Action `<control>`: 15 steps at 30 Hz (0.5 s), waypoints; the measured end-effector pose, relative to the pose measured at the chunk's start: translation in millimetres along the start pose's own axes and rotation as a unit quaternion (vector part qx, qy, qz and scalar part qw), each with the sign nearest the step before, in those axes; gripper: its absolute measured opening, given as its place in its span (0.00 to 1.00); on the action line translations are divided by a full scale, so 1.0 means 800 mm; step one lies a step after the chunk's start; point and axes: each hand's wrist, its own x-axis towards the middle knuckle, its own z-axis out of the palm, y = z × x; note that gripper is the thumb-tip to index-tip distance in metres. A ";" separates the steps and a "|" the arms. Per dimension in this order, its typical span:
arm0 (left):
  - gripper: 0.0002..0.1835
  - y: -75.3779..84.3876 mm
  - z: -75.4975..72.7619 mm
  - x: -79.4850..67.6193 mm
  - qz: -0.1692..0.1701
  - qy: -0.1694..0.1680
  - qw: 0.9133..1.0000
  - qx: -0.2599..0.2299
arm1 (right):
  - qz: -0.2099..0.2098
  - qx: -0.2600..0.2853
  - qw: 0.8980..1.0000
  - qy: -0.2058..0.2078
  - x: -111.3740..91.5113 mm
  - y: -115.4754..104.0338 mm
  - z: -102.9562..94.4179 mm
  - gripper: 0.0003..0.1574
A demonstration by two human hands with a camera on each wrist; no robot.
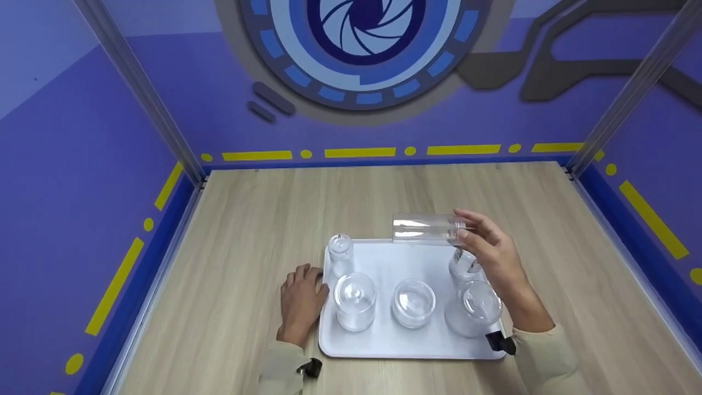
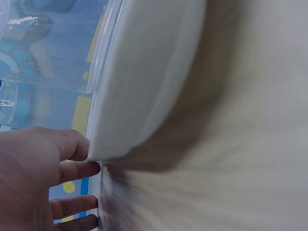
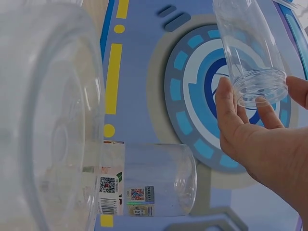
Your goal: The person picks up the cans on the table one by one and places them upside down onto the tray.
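Observation:
My right hand grips a tall clear jar by its threaded mouth end. The jar lies sideways above the back edge of a white tray, its base pointing left. In the right wrist view, thumb and fingers close round the jar's threaded neck. My left hand rests on the table at the tray's left side, fingers relaxed, thumb against the rim. On the tray, a labelled clear jar stands upside down beneath the right hand. A wide clear jar stands in front of it.
Also on the tray are a slim clear jar at the back left, a wide jar before it, and a low jar in the middle. Purple panels wall the wooden table at the back and sides.

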 end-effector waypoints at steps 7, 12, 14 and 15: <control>0.15 -0.001 -0.001 0.003 0.001 0.021 0.999 -0.030 | -0.004 0.027 1.000 -0.003 0.000 0.003 -0.001 0.26; 0.17 0.005 -0.010 0.007 -0.032 0.049 0.994 -0.091 | 0.000 0.033 0.999 -0.003 -0.001 0.006 -0.001 0.26; 0.18 0.010 -0.016 0.010 -0.044 0.064 0.990 -0.117 | 0.003 0.035 0.999 -0.002 -0.002 0.007 -0.001 0.26; 0.18 0.012 -0.020 0.011 -0.049 0.072 0.988 -0.127 | 0.003 0.035 0.999 -0.002 -0.002 0.007 -0.001 0.26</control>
